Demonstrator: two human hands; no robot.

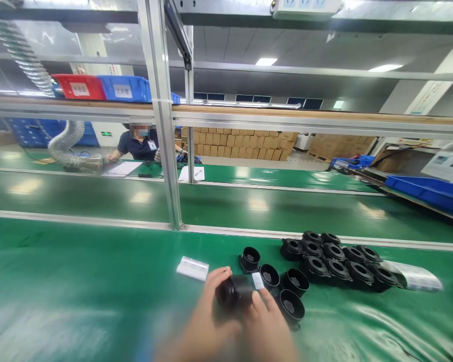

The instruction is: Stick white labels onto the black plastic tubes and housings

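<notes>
So the black round part (234, 292) sits right between both hands, low in the middle of the view, held just above the green desk (79, 281). The left hand (206, 322) has its fingers (216, 277) curled over the part's left end, and the right hand (266, 327) is wrapped on from the right, fingers closed on it too. There's a small white label (257, 280) just past the right hand's fingertips, touching the part's right end as far as I can tell; it's a bit blurry there.

Just beyond the fingers and slightly right, four loose black cup-shaped parts (294, 281) sit mouth-up on the desk, close together. Further right of those is a tight cluster of the same sort of black parts (334, 261), packed in rows, touching each other. A shiny plastic bag (415, 276) lies at the far right end of that cluster.

To the left of the left fingers, near but not touching, is a small white packet (192, 268) lying flat.

Further out from the fingers a metal upright (162, 115) rises from the desk's far edge. Behind it, across another green surface, a person in a dark shirt (138, 143) sits with papers (123, 168) in front of them. Red and blue bins (101, 87) sit on the shelf overhead, and stacked cardboard boxes (241, 143) are way in the back.
</notes>
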